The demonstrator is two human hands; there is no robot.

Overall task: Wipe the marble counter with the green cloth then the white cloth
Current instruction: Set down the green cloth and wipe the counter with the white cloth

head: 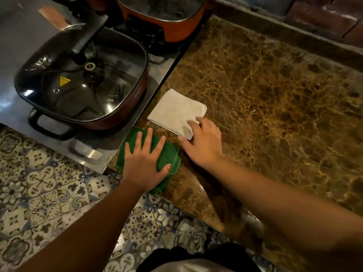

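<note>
A brown veined marble counter [275, 95] fills the right half of the view. A folded green cloth [169, 156] lies at its near left corner, partly over the edge. My left hand [146, 161] rests flat on the green cloth, fingers spread. A folded white cloth [174, 108] lies just beyond it on the marble. My right hand [204, 144] touches the white cloth's near right corner, with fingers over it and the thumb beside it on the counter. Whether that corner is pinched does not show.
To the left, a steel surface [23, 36] carries a square pot with a glass lid [82, 81] and a black side handle. An orange square pot [163, 16] stands behind it. Patterned floor tiles [49, 183] show below. A raised stone ledge [294, 30] borders the counter's far side.
</note>
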